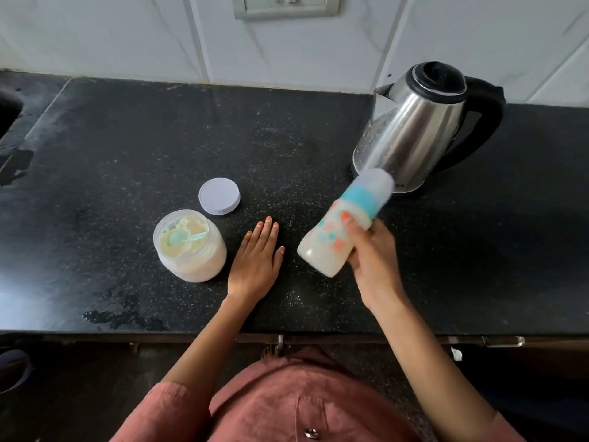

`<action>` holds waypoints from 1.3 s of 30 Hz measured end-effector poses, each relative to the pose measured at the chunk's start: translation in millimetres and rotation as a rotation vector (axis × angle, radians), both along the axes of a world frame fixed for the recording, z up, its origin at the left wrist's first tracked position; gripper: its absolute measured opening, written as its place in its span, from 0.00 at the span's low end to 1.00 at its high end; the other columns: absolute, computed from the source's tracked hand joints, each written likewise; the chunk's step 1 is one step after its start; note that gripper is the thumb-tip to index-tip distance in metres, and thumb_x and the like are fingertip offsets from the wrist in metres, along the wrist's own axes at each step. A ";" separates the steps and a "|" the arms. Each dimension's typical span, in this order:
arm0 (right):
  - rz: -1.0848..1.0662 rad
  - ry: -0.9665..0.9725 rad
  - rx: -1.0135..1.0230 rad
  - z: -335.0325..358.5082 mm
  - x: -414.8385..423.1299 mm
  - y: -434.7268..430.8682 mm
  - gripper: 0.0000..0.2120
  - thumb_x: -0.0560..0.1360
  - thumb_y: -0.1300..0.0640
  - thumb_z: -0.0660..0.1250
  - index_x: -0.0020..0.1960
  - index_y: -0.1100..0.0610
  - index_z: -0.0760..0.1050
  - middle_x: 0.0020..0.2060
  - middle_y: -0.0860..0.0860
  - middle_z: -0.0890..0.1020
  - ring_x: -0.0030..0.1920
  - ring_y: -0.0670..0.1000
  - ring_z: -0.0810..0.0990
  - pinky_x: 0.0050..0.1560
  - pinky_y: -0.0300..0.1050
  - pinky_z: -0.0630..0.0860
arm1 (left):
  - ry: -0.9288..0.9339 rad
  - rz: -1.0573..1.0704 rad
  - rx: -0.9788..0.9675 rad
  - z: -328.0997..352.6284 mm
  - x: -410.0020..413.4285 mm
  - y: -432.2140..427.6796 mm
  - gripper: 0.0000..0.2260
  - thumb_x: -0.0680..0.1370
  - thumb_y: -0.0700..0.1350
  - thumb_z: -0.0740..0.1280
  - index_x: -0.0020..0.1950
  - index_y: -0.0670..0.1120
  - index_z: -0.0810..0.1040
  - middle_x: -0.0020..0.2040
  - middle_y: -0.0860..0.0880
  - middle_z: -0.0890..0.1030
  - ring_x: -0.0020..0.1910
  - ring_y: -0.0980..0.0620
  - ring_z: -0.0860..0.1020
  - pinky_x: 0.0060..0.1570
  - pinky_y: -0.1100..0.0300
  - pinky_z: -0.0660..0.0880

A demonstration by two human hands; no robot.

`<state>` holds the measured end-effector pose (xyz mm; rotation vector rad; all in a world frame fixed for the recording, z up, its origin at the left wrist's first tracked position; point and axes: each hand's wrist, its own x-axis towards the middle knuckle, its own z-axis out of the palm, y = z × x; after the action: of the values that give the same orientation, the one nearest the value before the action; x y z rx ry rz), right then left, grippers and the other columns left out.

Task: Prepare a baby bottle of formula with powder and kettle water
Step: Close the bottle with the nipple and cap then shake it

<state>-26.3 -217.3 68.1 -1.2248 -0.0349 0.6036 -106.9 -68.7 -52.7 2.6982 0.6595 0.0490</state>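
Gripping tilted bottle, right hand.

Soft daylight, motion-blurred baby bottle

My bottle: milky white, teal collar, orange and teal spots. Counter: speckled black. Jar lid: white.

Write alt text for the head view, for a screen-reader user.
The right hand grips a capped baby bottle of milky formula, tilted and motion-blurred, above a black counter. The left hand rests flat beside an open jar of powder with a scoop inside; its lid and a steel kettle sit behind.
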 end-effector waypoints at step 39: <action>-0.027 0.022 0.020 7.4 14.7 -5.5 0.15 0.65 0.54 0.70 0.51 0.53 0.74 0.45 0.49 0.82 0.46 0.46 0.81 0.46 0.42 0.80 | -0.023 0.006 0.008 -1.8 -0.1 -0.4 0.23 0.82 0.51 0.47 0.76 0.47 0.47 0.77 0.51 0.46 0.75 0.54 0.44 0.70 0.62 0.37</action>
<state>-11.6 -222.8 75.6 -1.1973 -0.0061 0.5921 -107.0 -69.1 -54.5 2.6996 0.6619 0.0849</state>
